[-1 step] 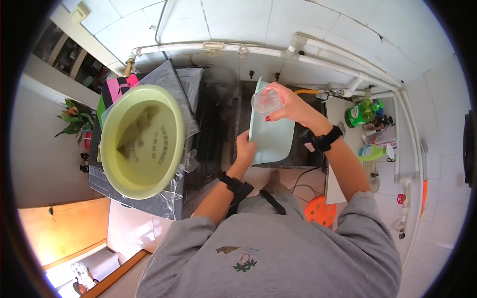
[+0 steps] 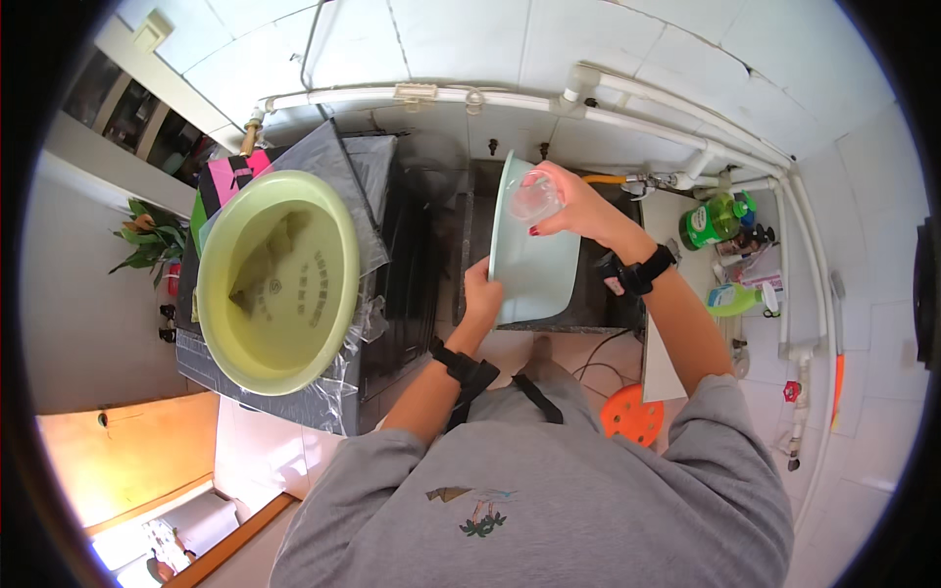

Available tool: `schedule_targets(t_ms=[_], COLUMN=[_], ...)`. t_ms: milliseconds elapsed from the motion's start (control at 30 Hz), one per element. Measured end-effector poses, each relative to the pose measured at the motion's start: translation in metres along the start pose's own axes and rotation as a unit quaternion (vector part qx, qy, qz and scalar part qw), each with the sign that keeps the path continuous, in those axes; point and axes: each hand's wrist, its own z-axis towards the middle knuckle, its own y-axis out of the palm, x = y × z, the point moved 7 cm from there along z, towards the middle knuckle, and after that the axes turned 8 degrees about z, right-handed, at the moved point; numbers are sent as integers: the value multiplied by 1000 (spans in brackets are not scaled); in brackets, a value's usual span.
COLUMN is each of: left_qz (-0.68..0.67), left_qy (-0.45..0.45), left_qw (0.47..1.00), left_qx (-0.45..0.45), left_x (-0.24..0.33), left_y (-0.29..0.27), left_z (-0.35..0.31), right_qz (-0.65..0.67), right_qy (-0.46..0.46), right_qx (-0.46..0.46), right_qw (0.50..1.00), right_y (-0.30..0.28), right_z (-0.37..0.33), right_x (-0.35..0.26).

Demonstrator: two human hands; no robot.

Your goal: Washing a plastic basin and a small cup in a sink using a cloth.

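My left hand (image 2: 481,297) grips the near left rim of a pale blue plastic basin (image 2: 542,279), its fingers wrapped over the edge. The basin is tilted up over a dark sink (image 2: 610,299). My right hand (image 2: 580,209) holds a clear plastic cup (image 2: 534,199) at the basin's upper part. The cup is tipped, with its round end toward the basin's left rim; whether it contains liquid I cannot tell. To the left, a large yellow-green basin (image 2: 209,304) holds cloudy water with a dark grey cloth (image 2: 263,263) in it.
The yellow-green basin stands on a plastic-covered dark appliance (image 2: 368,196). A tap (image 2: 655,182) is behind my right hand. Green soap bottle (image 2: 713,221) and spray bottle (image 2: 735,300) stand on the right ledge. An orange stool (image 2: 632,415) is below; white pipes (image 2: 510,100) line the wall.
The cup in my right hand has tilted slightly and shifted a little to the right. My left hand keeps its hold on the pale blue basin.
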Motion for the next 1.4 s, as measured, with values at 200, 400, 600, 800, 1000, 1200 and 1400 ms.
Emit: schedule_targets(t_ms=[200,400,600,800,1000,1200,1400], left_qz=[24,-16,-3,-13,-12,-24,-5], left_qy=[28,20,26,4,14,17,8], left_qw=[999,999,997,996,995,994,992], left_qx=[32,42,74,86,95,101,123], left_x=[0,0,-12,-12,-10,-8,-9], left_y=[16,27,27,32,29,21,4], left_z=[-2,1,7,6,14,15,15], right_qz=[-300,-377,-457,-517,-517,-474,-438], right_qy=[-102,-162,-185,-186,-248,-258,-208], right_qx=[80,71,104,90,55,95,206], right_qw=[945,909,864,831,817,836,850], right_y=[-66,-78,-93,-84,-55,-67,-112], right_z=[2,14,26,20,-27,-62,-74], right_x=[25,28,26,14,19,46,78])
